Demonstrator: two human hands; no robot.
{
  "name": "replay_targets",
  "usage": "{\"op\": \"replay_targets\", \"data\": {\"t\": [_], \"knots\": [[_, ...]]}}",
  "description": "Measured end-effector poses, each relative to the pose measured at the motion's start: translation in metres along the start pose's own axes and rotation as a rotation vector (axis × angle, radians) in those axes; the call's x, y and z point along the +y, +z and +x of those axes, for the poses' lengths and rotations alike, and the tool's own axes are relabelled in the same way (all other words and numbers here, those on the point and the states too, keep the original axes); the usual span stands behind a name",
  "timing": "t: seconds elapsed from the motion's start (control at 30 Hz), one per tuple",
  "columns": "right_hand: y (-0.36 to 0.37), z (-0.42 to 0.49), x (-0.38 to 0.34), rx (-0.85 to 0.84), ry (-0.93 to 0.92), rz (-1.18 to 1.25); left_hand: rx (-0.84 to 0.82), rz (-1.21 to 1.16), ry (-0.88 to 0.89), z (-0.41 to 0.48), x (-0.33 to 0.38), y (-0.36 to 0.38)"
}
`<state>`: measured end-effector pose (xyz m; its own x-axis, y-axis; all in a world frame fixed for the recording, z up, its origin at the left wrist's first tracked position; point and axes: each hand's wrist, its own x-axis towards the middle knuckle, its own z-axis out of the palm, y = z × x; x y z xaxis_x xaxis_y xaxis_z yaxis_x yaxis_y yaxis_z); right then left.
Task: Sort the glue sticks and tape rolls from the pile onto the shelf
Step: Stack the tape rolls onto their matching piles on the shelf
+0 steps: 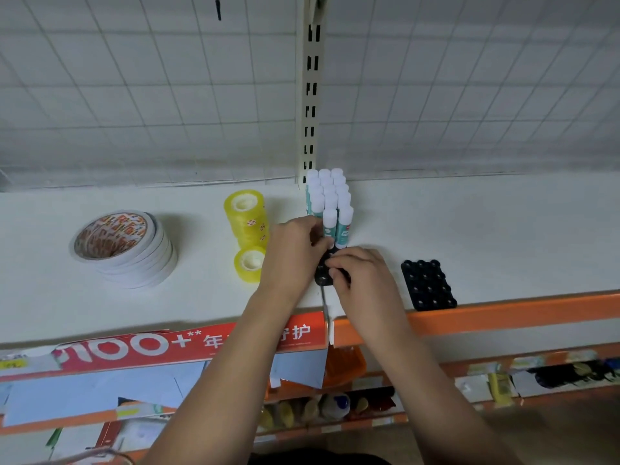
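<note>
The glue sticks (327,193) are seen standing upright in a tight block on the shelf (469,229), close to the slotted upright (310,95) at the back. The nearest glue stick (329,223) is pinched low on its barrel by the grip of the left hand (295,250). The grip of the right hand (362,273) is curled onto the black holder (322,278) in which the block sits, seemingly to steady it. A second, empty holder (428,285) lies well apart to the right, at the shelf's orange edge. The yellow tape rolls (246,223) are stacked just left of the hands, and a stack of white tape rolls (124,246) lies further left. The sticks are judged light, rigid and smooth-walled, so they are best taken round the barrel below the cap and pressed straight down. A sideways push could topple the neighbours. The rolls are stiff and best held across the rim.
</note>
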<state>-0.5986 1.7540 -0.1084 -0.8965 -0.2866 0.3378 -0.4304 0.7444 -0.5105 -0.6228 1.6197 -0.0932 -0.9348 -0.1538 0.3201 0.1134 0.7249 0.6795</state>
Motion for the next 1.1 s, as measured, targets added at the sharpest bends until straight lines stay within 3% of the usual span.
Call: {"op": "replay_targets", "data": {"t": [0.7, 1.1], "knots": [[0.009, 0.001, -0.002, -0.046, 0.022, -0.017, -0.013, 0.102, -0.136, 0.002, 0.011, 0.002], [-0.012, 0.004, -0.021, -0.099, -0.022, -0.045, 0.005, 0.103, -0.041, -0.019, 0.015, -0.042]]}}
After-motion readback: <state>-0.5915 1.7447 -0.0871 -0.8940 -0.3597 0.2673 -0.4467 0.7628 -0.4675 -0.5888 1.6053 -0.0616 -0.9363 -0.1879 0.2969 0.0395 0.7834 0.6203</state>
